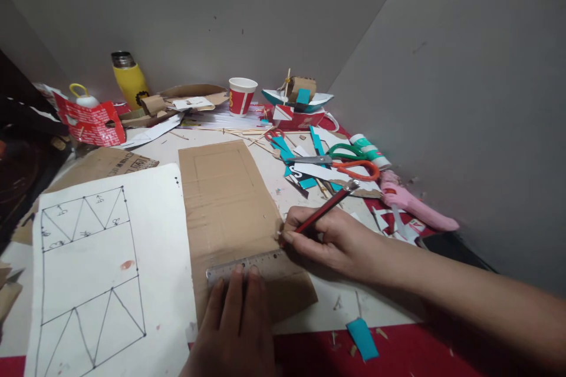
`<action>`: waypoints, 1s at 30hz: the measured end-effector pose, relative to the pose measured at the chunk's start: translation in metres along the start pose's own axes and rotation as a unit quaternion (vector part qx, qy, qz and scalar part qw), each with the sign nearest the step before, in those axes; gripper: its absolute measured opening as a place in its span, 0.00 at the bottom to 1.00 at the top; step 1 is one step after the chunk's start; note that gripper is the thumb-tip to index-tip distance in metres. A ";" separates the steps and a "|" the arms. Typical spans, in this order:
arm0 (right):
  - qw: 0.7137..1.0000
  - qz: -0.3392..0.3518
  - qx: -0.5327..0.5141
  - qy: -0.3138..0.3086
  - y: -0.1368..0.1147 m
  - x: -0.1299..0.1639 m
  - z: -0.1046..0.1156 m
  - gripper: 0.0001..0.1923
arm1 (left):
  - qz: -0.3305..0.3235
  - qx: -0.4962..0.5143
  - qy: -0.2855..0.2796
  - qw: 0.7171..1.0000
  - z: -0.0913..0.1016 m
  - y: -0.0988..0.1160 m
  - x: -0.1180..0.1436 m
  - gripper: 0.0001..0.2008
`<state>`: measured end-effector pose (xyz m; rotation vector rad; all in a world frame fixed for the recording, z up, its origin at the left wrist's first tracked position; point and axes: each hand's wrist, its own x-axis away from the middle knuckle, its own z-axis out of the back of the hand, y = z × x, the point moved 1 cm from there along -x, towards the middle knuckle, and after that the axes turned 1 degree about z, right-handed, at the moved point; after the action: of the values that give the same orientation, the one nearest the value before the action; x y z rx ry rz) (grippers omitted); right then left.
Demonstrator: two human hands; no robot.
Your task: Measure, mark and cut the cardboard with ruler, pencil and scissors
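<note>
A piece of brown cardboard [225,200] lies flat in front of me, with faint pencil lines near its far end. Across its near part rests a clear ruler [260,261]. My left hand [236,318] presses on the ruler, fingers stretched out flat. A dark red pencil [325,210] is gripped in my right hand [327,241], its tip at the right end of the ruler by the cardboard's edge. To the left lies a white sheet [163,247] with a drawing of zigzag lines and triangles.
Scissors [354,169] with green and orange handles lie among scraps at right, near a pink glue gun [415,206]. Along the back stand a yellow bottle [131,83], a paper cup [242,99] and a small model boat [298,100]. A blue scrap [362,339] lies in front.
</note>
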<state>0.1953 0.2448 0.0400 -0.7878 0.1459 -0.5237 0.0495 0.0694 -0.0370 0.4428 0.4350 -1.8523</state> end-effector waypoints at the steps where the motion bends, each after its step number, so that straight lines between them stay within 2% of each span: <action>1: 1.000 0.004 0.003 0.001 0.000 0.001 0.000 0.14 | -0.001 0.000 0.000 1.000 0.000 0.000 0.000 0.22; 12: 0.999 0.041 0.004 0.028 0.001 0.003 -0.002 0.14 | -0.002 0.010 0.018 1.000 0.000 -0.001 -0.001 0.23; 14: 0.998 0.026 -0.031 0.056 0.002 0.006 0.000 0.13 | -0.004 0.011 0.021 1.000 0.000 -0.002 -0.002 0.22; 19: 0.977 -0.002 -0.117 0.180 0.002 0.023 0.006 0.12 | -0.023 0.003 0.029 0.999 0.003 -0.005 -0.004 0.19; 22: 0.971 -0.025 -0.137 0.192 0.002 0.033 0.004 0.13 | -0.042 0.002 0.038 0.998 0.004 -0.006 -0.004 0.18; 26: 0.982 -0.047 -0.034 0.178 0.007 0.038 -0.005 0.12 | -0.056 0.021 0.063 0.996 0.005 -0.008 -0.006 0.16; 30: 0.976 0.051 0.116 0.179 0.018 0.040 -0.013 0.10 | -0.068 0.069 0.079 0.992 0.008 -0.011 -0.009 0.15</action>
<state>0.2327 0.2270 0.0203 -0.4501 0.4490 -0.5701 0.0410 0.0756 -0.0246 0.6714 0.4548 -1.9948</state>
